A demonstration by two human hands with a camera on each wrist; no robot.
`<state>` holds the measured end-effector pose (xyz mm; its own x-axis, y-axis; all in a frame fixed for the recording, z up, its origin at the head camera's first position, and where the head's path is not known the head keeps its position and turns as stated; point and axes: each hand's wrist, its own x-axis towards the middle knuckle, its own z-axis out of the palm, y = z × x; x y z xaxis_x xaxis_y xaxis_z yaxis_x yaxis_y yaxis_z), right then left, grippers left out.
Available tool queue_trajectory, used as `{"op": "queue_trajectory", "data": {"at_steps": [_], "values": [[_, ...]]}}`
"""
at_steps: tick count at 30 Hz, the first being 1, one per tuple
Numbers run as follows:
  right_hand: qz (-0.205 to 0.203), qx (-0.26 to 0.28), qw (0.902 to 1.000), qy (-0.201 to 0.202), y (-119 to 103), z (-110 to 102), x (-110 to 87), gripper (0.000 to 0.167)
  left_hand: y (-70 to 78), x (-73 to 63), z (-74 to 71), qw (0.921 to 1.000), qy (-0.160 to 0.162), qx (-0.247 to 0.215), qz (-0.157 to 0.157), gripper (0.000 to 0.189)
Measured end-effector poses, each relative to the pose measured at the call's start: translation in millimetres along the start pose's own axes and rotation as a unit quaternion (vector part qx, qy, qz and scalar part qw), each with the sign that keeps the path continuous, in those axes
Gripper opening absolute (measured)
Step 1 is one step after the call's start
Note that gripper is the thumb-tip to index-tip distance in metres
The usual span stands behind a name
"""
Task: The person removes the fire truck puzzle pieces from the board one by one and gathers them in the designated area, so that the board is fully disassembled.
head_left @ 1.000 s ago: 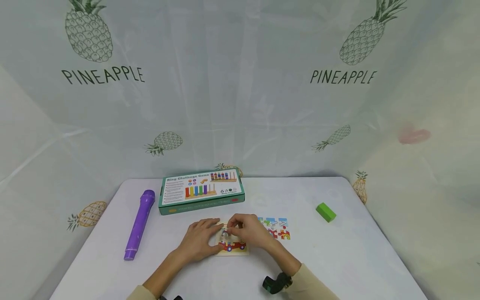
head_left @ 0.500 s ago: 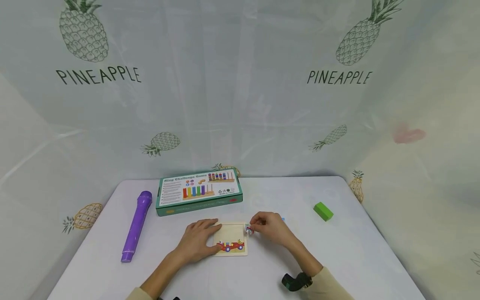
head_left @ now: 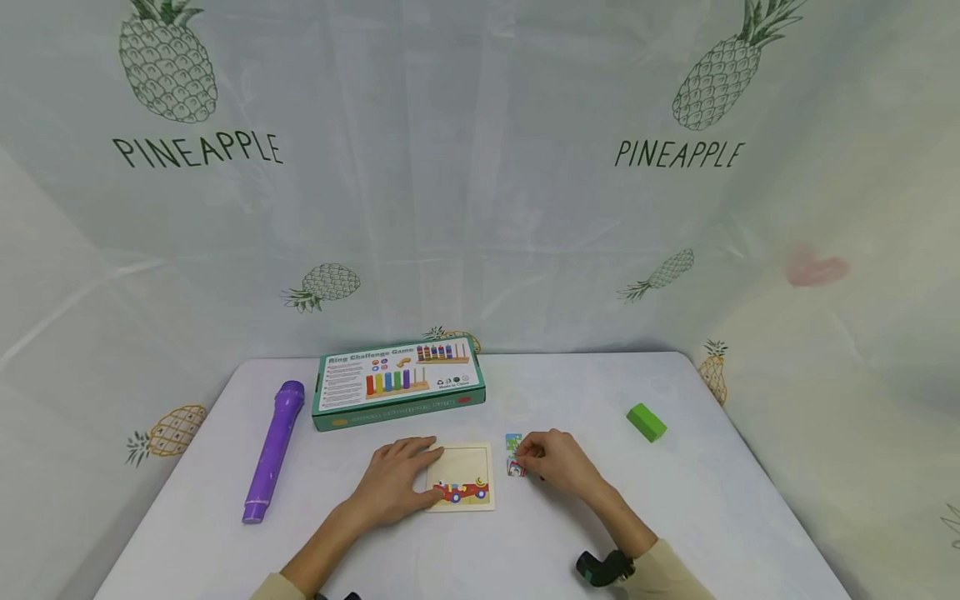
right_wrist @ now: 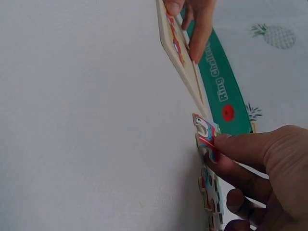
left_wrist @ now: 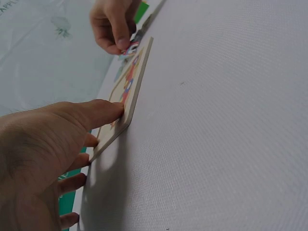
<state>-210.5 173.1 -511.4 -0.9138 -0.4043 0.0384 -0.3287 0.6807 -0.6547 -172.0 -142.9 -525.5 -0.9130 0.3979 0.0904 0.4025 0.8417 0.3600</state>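
Puzzle tray (head_left: 463, 464) with its bottom strip filled, one loose piece (right_wrist: 205, 132) in the right hand (head_left: 558, 458)

The shallow wooden tray lies flat on the white table (head_left: 712, 508), between the two hands. Inside its raised rim, a red car picture (head_left: 462, 493) fills the bottom strip; above it, bare wood shows.

The left hand (head_left: 393, 486) is spread at the tray's left side, fingers apart and fairly straight. Its thumb presses on the lower left of the tray, and its index finger touches near the upper left corner.

The right hand is drawn nearly closed, pinching the piece between thumb and fingers just to the right of the tray. More loose pieces (right_wrist: 211, 190) lie beside and partly under that hand; I cannot tell whether the pinched one touches them.

Behind the tray sits a green and white box (head_left: 400, 385) marked "Ring Challenge Game", its contents hidden. A purple stick (head_left: 273, 452) lies to the left of the box, and a green block (head_left: 647, 422) lies well apart on the right.
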Motion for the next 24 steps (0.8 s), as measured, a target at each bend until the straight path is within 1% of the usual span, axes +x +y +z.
{"op": "queue_trajectory", "data": {"at_steps": [6, 12, 19, 24], "values": [[-0.008, -0.023, 0.9997, 0.0, 2.5, 1.5, 2.5, 0.006, -1.0, 0.8, 0.9, 1.0, -0.002, 0.002, 0.0, 0.067], [-0.013, -0.023, 0.9996, -0.01, 1.7, 0.4, 2.0, 0.007, -1.7, 0.8, 1.2, 1.0, -0.001, 0.004, 0.002, 0.067], [-0.002, -0.058, 0.9983, 0.011, -0.5, 1.0, 2.7, 0.003, -1.0, 0.6, 0.4, 1.0, -0.001, 0.006, 0.003, 0.067], [0.007, -0.061, 0.998, 0.013, -0.8, 2.9, 2.6, 0.005, -0.6, -0.2, 0.6, 1.0, -0.001, 0.009, 0.004, 0.067]]}}
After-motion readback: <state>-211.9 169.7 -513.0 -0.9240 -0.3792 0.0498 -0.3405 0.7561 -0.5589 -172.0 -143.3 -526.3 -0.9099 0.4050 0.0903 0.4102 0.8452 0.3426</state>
